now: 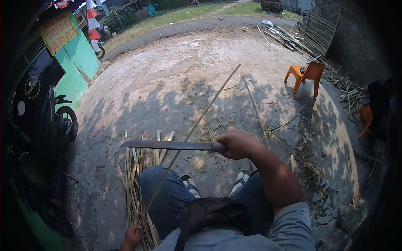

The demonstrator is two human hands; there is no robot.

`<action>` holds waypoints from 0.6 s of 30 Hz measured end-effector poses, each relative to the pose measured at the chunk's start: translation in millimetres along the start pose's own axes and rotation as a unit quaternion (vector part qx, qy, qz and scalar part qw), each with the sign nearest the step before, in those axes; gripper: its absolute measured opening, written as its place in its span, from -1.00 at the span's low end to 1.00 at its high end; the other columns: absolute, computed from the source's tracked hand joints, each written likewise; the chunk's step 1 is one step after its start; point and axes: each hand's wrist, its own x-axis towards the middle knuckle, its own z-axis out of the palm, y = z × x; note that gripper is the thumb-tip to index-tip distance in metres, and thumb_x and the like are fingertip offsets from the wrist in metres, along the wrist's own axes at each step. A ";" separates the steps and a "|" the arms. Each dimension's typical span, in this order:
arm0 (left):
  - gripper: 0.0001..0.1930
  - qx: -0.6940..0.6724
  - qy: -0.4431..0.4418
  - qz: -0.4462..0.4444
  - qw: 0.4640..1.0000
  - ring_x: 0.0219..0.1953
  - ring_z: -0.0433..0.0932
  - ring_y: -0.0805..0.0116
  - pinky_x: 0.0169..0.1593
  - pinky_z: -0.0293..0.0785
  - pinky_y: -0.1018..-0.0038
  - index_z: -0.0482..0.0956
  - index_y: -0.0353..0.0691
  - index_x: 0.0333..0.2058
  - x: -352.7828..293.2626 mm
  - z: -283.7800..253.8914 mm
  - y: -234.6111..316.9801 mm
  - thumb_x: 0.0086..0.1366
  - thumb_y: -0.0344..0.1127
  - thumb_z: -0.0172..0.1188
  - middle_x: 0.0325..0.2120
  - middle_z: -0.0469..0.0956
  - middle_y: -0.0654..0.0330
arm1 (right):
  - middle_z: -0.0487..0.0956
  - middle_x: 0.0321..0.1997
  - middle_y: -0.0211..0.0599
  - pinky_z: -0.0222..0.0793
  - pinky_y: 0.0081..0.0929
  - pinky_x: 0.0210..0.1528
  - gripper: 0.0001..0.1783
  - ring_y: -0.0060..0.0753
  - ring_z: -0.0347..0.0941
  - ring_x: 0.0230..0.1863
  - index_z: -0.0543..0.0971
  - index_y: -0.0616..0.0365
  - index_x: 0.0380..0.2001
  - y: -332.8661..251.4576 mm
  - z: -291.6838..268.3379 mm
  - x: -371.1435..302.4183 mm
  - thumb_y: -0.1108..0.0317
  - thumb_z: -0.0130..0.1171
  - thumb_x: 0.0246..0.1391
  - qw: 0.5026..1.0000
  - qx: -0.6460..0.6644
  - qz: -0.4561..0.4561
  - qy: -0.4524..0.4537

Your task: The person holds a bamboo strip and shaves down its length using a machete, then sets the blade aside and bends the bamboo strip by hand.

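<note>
My right hand (238, 144) is closed round the handle of a machete (167, 145), whose long blade points left, level across the view above my knees. Down at the lower left, my left hand (133, 235) grips the near end of a long thin bamboo strip (208, 109). This strip slants up and away to the right, and the blade crosses it near my left knee; whether they touch I cannot tell. A pile of split bamboo strips (133, 175) lies on the ground beside my left leg, partly hidden by it.
An orange plastic chair (305, 75) stands at the right with a small dark item on it. Bamboo poles (289, 39) and a heap of strips (345, 85) lie along the right wall. Loose strips (256, 106) rest on the concrete ahead. Motorbikes (63, 119) are parked at the left.
</note>
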 end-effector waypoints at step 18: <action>-0.18 0.000 -0.064 -0.094 0.994 -0.54 0.40 0.23 -0.36 0.35 0.18 0.47 -0.32 -0.52 2.7 1.1 -26.1 0.53 0.38 -0.30 -0.66 0.41 0.09 | 0.70 -0.32 -0.10 0.55 -0.02 -0.09 -0.80 0.09 0.65 -0.19 0.72 -0.06 -0.29 -8.3 18.7 11.1 0.18 0.29 0.01 0.999 -0.005 0.023 -0.039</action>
